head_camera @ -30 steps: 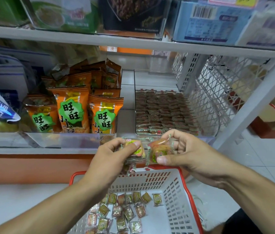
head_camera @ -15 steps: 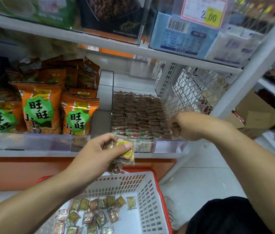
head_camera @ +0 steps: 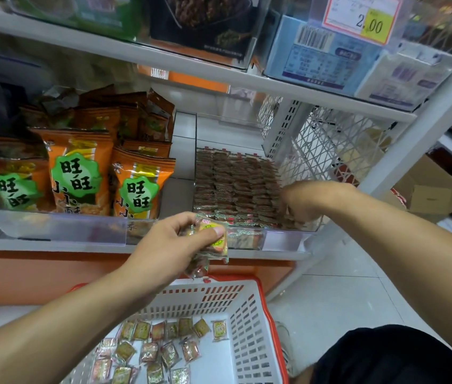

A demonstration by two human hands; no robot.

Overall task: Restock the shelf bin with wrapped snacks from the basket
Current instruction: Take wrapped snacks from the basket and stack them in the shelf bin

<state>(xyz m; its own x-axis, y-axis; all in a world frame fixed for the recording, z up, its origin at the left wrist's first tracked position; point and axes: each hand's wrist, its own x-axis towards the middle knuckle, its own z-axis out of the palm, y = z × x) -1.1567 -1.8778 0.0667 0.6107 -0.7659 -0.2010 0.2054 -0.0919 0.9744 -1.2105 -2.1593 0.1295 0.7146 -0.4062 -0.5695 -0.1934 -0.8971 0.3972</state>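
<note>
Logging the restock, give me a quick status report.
Left hand grips wrapped snacks above basket. Right hand curled at shelf bin, hold unclear. Nothing blocking.

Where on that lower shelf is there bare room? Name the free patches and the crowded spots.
Free: the white shelf strip between the orange bags and the snack bin, and the bare shelf behind the bin. Crowded: the bin itself, packed in rows, where the right hand reaches.

1. Basket (head_camera: 249, 322) under the hands: white lattice walls, red-orange rim.
2. Snacks (head_camera: 150, 353) in it: clear wrappers, green, yellow and red prints.
3. Bags (head_camera: 76, 173) beyond the left hand (head_camera: 169, 245): orange, green labels.
4. Bin (head_camera: 233, 187) at the right hand (head_camera: 305, 200): brown-red rows.
</note>
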